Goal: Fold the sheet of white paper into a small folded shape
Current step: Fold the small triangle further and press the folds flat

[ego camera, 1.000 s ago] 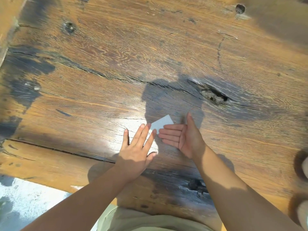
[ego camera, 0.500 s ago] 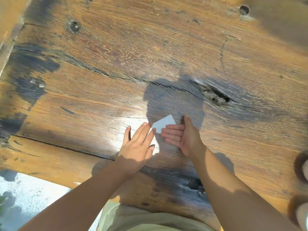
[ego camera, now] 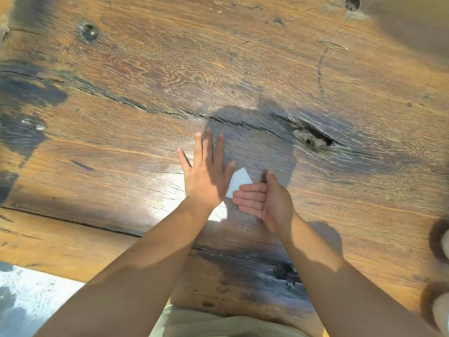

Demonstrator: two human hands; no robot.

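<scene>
left hand (ego camera: 205, 177) lies flat, fingers spread, grasping nothing, pressing the white paper (ego camera: 237, 182) onto the wooden worktop (ego camera: 243, 57); most of the sheet is hidden beneath it. to the right, right hand (ego camera: 263, 199) stands cupped on edge against the paper, gripping nothing. best to sweep firmly along the crease, edges aligned

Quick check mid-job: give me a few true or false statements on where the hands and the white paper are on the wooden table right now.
1. The left hand lies flat, fingers spread. True.
2. The folded white paper is held up in the air. False: it lies on the brown wooden table.
3. The right hand has its fingers on the paper. True.
4. The paper is fully visible. False: both hands cover part of it.
</scene>
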